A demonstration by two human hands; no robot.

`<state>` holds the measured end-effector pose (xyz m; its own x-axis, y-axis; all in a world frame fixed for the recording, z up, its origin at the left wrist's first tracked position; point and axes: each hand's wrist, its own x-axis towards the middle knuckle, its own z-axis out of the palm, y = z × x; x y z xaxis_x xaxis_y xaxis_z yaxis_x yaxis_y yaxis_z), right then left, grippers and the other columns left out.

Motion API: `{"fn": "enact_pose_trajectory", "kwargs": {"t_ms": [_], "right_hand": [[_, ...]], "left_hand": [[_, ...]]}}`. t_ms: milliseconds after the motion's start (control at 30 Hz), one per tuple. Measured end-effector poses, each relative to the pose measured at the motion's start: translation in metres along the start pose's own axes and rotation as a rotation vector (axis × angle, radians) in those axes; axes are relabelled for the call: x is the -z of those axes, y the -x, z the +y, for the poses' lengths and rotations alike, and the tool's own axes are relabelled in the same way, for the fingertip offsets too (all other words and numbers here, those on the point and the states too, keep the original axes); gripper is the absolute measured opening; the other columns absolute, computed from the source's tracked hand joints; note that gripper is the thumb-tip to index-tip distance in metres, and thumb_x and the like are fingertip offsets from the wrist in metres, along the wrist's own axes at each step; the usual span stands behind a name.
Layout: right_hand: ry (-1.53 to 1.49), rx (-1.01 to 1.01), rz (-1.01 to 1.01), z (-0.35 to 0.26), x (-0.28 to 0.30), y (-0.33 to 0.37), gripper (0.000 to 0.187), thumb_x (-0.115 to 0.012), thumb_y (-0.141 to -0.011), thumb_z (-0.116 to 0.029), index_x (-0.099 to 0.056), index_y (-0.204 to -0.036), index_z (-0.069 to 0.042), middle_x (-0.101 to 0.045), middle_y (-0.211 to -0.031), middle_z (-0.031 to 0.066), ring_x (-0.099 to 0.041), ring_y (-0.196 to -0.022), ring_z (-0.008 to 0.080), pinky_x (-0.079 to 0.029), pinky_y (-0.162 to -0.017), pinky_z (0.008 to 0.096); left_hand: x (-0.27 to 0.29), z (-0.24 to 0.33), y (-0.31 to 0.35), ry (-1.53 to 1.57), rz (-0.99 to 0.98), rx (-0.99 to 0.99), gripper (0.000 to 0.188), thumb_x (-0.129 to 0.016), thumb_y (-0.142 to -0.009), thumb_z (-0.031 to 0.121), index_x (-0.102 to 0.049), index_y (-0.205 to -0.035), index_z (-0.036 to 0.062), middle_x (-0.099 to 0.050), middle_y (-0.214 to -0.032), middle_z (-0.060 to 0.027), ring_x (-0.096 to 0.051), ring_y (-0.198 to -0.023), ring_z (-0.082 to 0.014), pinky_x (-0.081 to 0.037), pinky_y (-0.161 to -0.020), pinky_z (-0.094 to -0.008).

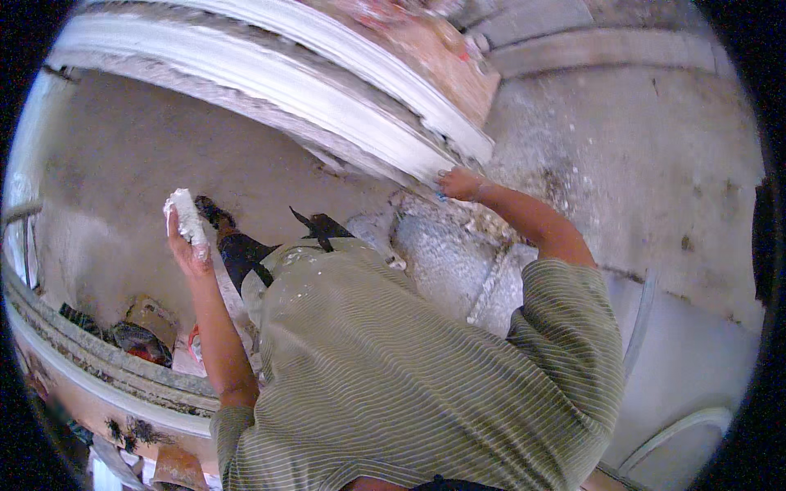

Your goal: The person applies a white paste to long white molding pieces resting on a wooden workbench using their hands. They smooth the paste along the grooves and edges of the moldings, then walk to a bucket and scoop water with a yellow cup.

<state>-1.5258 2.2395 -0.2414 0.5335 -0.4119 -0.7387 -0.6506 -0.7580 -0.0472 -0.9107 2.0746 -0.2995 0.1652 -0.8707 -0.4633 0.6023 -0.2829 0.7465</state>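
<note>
My left hand [195, 255] is raised on the left, its fingers wrapped round a block-shaped piece coated in white paste [188, 218]. White smears cover the fingers too. My right hand [461, 184] is stretched ahead to the near right end of a long white moulding [327, 102]. Its fingers are closed at the moulding's edge, and a speck of blue shows under them. What they pinch is too small to make out. The moulding has lengthwise ridges and runs from the upper left down towards my right hand.
Beyond lies a second white moulding [426, 102], then a brown board [458, 74] with reddish items. A whitish, paste-spattered slab [446, 254] is by my body. Left and behind stand a bench edge [106, 352], a dark container [141, 342] and a brown bucket [178, 466].
</note>
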Motion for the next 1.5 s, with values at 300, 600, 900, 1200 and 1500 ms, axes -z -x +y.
{"fn": "enact_pose_trajectory", "kwargs": {"t_ms": [300, 600, 900, 1200, 1500], "right_hand": [[-0.275, -0.712, 0.035, -0.134, -0.191, 0.107, 0.013, -0.058, -0.073, -0.012, -0.068, -0.075, -0.004, -0.066, -0.084, 0.0157, -0.066, -0.076, 0.0316, -0.054, -0.063, 0.0441], [-0.52, -0.733, 0.57, -0.131, 0.021, 0.04, 0.033, -0.059, -0.08, -0.021, -0.064, -0.111, -0.012, -0.062, -0.104, 0.0156, -0.063, -0.09, 0.0309, -0.053, -0.071, 0.0438], [-0.195, -0.368, 1.23, -0.117, 0.193, -0.085, 0.04, -0.056, -0.081, -0.017, -0.057, -0.121, -0.014, -0.056, -0.113, 0.0105, -0.057, -0.101, 0.0296, -0.05, -0.083, 0.0409], [-0.167, -0.054, 1.046, -0.014, 0.341, -0.201, 0.045, -0.057, -0.081, -0.013, -0.054, -0.126, -0.017, -0.056, -0.113, 0.0088, -0.056, -0.104, 0.0305, -0.05, -0.083, 0.0412], [-0.136, -0.195, 0.807, 0.087, 0.481, -0.37, 0.028, -0.053, -0.084, -0.011, -0.061, -0.11, -0.008, -0.055, -0.107, 0.0172, -0.057, -0.102, 0.0336, -0.048, -0.087, 0.0431]], "left_hand": [[-0.091, -0.089, 0.121, 0.078, -0.106, 0.406, 0.035, -0.058, -0.087, 0.027, -0.059, -0.114, 0.0048, -0.064, -0.103, -0.0067, -0.062, -0.089, -0.0192, -0.052, -0.077, -0.0303], [-0.142, -0.144, 0.173, 0.004, -0.24, 0.415, 0.026, -0.063, -0.084, 0.014, -0.058, -0.109, 0.0078, -0.063, -0.105, -0.0049, -0.06, -0.097, -0.0188, -0.048, -0.088, -0.0291], [-0.189, -0.09, 0.167, 0.395, -0.118, 0.537, 0.046, -0.062, -0.085, 0.004, -0.047, -0.129, 0.009, -0.055, -0.123, -0.0072, -0.056, -0.11, -0.0191, -0.046, -0.095, -0.0296], [-0.117, 0.024, 0.071, 0.509, -0.038, -0.001, 0.055, -0.061, -0.085, 0.01, -0.042, -0.136, 0.0089, -0.053, -0.13, -0.0058, -0.05, -0.118, -0.0194, -0.035, -0.105, -0.0298], [-0.018, 0.074, 0.007, 0.462, 0.098, -0.028, 0.06, -0.059, -0.085, 0.014, -0.037, -0.14, 0.0105, -0.05, -0.133, -0.0057, -0.05, -0.119, -0.0189, -0.034, -0.104, -0.0304]]}}
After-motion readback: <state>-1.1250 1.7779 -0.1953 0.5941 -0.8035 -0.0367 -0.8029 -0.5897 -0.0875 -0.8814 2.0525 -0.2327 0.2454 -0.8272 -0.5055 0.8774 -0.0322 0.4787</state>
